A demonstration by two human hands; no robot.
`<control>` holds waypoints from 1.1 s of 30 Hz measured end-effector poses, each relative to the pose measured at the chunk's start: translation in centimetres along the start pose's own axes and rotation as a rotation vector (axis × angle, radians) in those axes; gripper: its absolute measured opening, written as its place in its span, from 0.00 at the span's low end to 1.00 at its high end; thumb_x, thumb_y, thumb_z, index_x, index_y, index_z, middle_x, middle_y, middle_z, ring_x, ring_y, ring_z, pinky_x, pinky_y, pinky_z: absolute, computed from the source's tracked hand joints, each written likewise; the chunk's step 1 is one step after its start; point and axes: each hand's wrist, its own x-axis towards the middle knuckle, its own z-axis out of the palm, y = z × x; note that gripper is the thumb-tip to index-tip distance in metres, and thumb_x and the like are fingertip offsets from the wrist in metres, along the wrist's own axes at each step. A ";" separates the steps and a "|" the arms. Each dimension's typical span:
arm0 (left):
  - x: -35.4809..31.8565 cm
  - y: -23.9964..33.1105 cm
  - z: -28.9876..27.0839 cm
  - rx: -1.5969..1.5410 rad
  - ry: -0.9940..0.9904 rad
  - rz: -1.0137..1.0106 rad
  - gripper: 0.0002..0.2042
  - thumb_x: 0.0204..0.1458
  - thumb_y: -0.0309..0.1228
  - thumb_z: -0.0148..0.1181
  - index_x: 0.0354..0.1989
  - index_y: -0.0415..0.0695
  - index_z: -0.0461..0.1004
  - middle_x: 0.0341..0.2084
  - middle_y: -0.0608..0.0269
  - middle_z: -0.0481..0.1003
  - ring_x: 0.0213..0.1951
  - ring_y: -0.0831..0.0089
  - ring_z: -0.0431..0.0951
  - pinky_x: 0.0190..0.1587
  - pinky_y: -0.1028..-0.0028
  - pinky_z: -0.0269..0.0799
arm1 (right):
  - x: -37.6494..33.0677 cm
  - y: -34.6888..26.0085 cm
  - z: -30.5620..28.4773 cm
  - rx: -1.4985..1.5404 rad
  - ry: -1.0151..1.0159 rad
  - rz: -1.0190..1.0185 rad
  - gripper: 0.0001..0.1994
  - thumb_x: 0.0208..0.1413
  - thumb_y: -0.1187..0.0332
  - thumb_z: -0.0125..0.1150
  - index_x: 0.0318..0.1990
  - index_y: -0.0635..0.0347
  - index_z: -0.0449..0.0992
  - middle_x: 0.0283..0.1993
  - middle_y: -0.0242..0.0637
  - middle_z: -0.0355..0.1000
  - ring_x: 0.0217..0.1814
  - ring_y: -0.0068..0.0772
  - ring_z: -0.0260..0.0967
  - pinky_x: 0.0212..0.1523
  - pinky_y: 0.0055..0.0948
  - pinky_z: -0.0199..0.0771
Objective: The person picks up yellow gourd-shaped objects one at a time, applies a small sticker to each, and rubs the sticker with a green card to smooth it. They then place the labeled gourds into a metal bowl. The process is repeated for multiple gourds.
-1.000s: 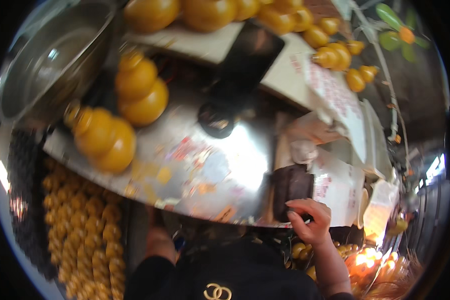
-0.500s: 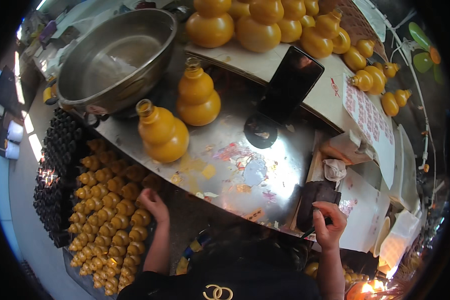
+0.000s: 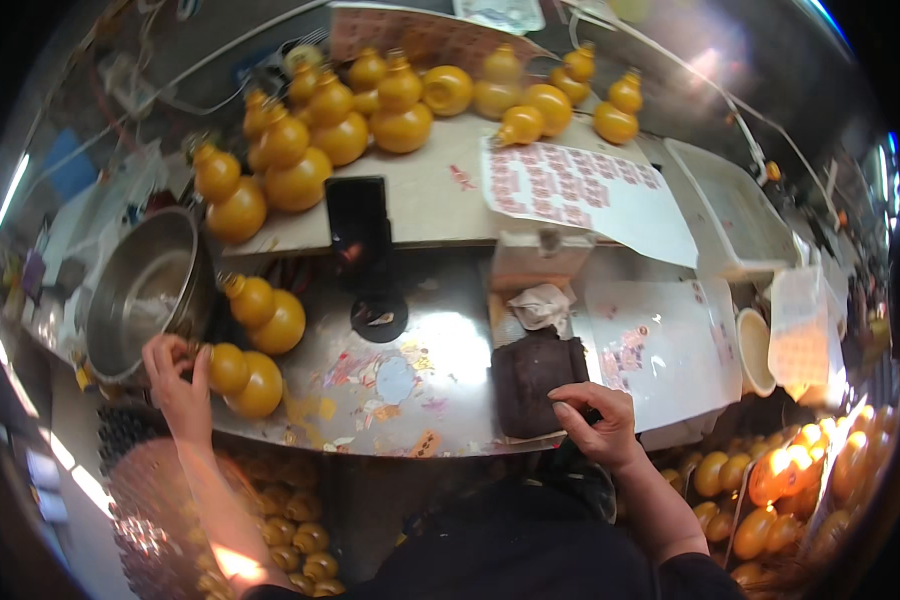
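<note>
My left hand [image 3: 178, 388] is closed round the neck of a glossy yellow gourd-shaped bottle [image 3: 255, 384], which lies tilted at the left end of the metal worktop [image 3: 450, 405]. Just behind it stands a second yellow gourd bottle [image 3: 273, 320]. My right hand [image 3: 598, 424] is curled over the front right of the worktop, beside a dark brown cloth pad [image 3: 538, 382]. A thin dark stick-like tool sits in its fingers, mostly hidden against the dark clothing. Crumpled white tissue [image 3: 542, 306] lies behind the pad.
A steel basin [image 3: 140, 290] stands at the left. Behind the worktop, a raised board [image 3: 430, 205] bears several gourds and a printed sheet [image 3: 580, 190]. A phone [image 3: 360, 225] stands upright on a round base. More gourds [image 3: 305, 535] fill the floor at both sides.
The view has swung to the right. My left hand has moved from above the floor gourds up to the bottle's neck on the worktop. My right hand stays near the dark pad.
</note>
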 end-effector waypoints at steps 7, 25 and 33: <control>1.4 1.9 -2.5 0.095 -0.433 0.137 0.06 0.54 0.25 0.55 0.35 0.34 0.73 0.35 0.48 0.75 0.38 0.52 0.75 0.42 0.67 0.70 | -3.6 2.4 -2.1 -0.005 0.168 0.141 0.06 0.49 0.78 0.61 0.36 0.64 0.80 0.30 0.36 0.76 0.29 0.23 0.71 0.33 0.22 0.70; 17.0 -7.3 -6.5 0.344 -0.233 0.427 0.08 0.54 0.28 0.57 0.40 0.41 0.77 0.47 0.66 0.75 0.41 0.63 0.78 0.43 0.69 0.73 | -5.3 2.9 -1.4 0.075 0.131 0.106 0.06 0.51 0.80 0.59 0.36 0.64 0.78 0.28 0.32 0.72 0.27 0.18 0.65 0.31 0.19 0.64; 15.3 -7.5 -4.6 0.690 -0.603 0.499 0.09 0.50 0.23 0.54 0.39 0.42 0.76 0.49 0.65 0.72 0.43 0.58 0.76 0.43 0.64 0.73 | -6.0 3.7 -1.5 0.066 0.149 0.158 0.05 0.52 0.80 0.59 0.36 0.64 0.78 0.29 0.33 0.73 0.27 0.18 0.66 0.30 0.19 0.64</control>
